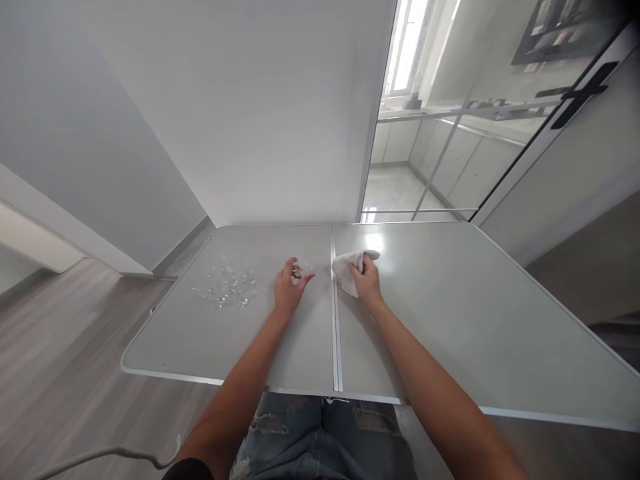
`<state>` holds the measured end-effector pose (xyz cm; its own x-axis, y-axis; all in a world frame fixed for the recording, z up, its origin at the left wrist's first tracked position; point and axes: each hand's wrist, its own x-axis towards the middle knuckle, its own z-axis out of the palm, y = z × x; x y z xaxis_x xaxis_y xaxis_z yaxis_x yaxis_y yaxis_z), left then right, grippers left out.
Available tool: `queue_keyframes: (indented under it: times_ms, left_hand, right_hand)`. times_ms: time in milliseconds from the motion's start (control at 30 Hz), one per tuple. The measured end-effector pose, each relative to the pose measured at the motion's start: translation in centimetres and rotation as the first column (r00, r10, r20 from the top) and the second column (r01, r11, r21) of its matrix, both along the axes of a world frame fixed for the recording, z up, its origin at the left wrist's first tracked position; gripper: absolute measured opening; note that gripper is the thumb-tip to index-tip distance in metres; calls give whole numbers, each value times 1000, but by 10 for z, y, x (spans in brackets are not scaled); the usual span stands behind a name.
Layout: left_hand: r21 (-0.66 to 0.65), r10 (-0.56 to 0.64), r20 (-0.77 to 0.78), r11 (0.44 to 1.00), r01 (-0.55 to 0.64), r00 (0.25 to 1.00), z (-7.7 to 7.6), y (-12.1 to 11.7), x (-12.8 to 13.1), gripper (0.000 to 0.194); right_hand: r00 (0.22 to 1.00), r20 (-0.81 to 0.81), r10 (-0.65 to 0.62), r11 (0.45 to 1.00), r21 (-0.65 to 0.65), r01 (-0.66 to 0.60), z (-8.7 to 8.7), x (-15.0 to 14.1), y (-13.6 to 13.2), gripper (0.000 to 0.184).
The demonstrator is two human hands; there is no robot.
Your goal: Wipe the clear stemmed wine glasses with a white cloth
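Over the left half of the folding table [280, 347], my left hand [290, 285] curls its thumb and fingers around a small clear, see-through piece [299, 271]. Its exact kind is hard to make out. A white cloth [347, 270] is pinched in my right hand [368, 283], just right of the table's centre seam. Part of the cloth hangs left toward the seam. To the left of my left hand, a loose cluster of clear, shiny pieces [230, 283] lies spread on the tabletop.
A white wall [280, 133] stands against the table's far edge. Behind it to the right is a glass door [450, 147] with a black handle [585, 93]. Wood-look floor [65, 347] shows at the left. A pale cable [110, 452] runs at the lower left.
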<state>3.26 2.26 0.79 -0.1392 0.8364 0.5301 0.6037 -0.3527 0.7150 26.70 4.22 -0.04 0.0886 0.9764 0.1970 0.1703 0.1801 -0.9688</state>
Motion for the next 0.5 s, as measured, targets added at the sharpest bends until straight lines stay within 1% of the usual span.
queue_keyframes:
  times_ms: [67, 100, 200, 267, 333, 367, 433, 500]
  left_hand:
    - [20, -70, -118, 997, 73, 991, -5, -3, 5, 56]
    - [31, -90, -176, 995, 96, 980, -8, -5, 6, 55]
    - [80, -93, -333, 989, 127, 938, -17, -7, 5, 55]
    - [130, -69, -414, 982, 134, 908, -22, -7, 4, 55]
    - [174, -50, -480, 973, 151, 876, -26, -6, 2, 55]
    - [190, -49, -511, 967, 168, 858, -26, -7, 1, 55]
    - [206, -59, -561, 956, 208, 825, -27, -7, 1, 54]
    - [205, -71, -588, 950, 234, 806, -26, -8, 0, 53]
  right_hand:
    - [996, 11, -85, 994, 70, 84, 7, -7, -7, 17]
    - [996, 18, -90, 991, 102, 88, 10, -11, -10, 16]
    - [999, 31, 14, 987, 162, -19, 14, -18, -19, 17]
    - [995, 5, 101, 978, 184, -100, 13, -20, -22, 23]
    - [975, 1, 222, 959, 180, -218, 11, -21, -23, 31]
    - [958, 19, 287, 943, 169, -285, 9, -21, -23, 37]
    - [911, 49, 410, 902, 129, -412, 7, -21, -22, 55]
    - [868, 42, 495, 863, 88, -497, 7, -20, -21, 71]
